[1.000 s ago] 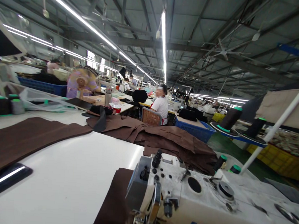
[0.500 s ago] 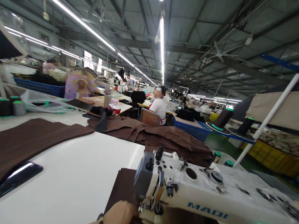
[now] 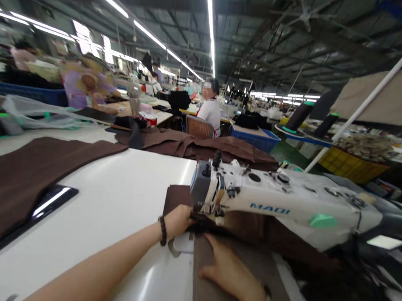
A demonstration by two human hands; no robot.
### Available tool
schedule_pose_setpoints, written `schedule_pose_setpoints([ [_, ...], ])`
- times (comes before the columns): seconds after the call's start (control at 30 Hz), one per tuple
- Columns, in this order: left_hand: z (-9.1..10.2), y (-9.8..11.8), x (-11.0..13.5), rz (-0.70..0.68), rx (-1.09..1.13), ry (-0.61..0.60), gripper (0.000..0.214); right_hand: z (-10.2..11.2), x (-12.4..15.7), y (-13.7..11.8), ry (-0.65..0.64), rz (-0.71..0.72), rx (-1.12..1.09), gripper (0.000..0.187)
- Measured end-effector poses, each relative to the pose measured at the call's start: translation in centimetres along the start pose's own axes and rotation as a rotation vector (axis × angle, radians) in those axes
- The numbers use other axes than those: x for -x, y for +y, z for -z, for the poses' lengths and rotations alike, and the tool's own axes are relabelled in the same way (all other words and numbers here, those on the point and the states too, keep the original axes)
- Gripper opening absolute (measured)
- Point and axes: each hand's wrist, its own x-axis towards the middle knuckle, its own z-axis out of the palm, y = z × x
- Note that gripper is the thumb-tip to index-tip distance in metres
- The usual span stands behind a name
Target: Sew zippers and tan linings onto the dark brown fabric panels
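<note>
A white sewing machine (image 3: 269, 196) stands at the centre right, with brown fabric (image 3: 204, 291) lying under its presser foot and spreading toward me. My left hand (image 3: 179, 219), a beaded bracelet at its wrist, is closed on a fold of this fabric just left of the needle area; its fingertips are partly hidden. Nearer to me, my right hand (image 3: 229, 270) lies flat on the fabric, thumb and fingers apart. The needle itself is too blurred to make out.
More brown fabric lies on the left (image 3: 50, 168) of the white table (image 3: 126, 200), over a dark glossy panel (image 3: 56, 203). A fabric pile (image 3: 201, 146) sits behind the machine. Thread cones (image 3: 298, 118) stand on a rack to the right. A co-worker (image 3: 210, 110) sits beyond.
The view has tilted downward, so the machine and table appear higher. My right hand, out of view before, now shows on the fabric. My left hand stays by the needle area at the fabric.
</note>
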Motion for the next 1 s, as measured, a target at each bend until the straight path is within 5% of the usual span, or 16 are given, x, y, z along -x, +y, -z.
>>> schedule_pose_setpoints([
  [0.2, -0.33, -1.18, -0.93, 0.005, 0.041, -0.024, 0.027, 0.34, -0.40, 0.59, -0.109, -0.035, -0.284, 0.067],
  [1.0, 0.10, -0.98, -0.71, -0.080, 0.085, -0.071, 0.027, 0.93, -0.44, 0.04, -0.190, -0.053, -0.298, 0.065],
])
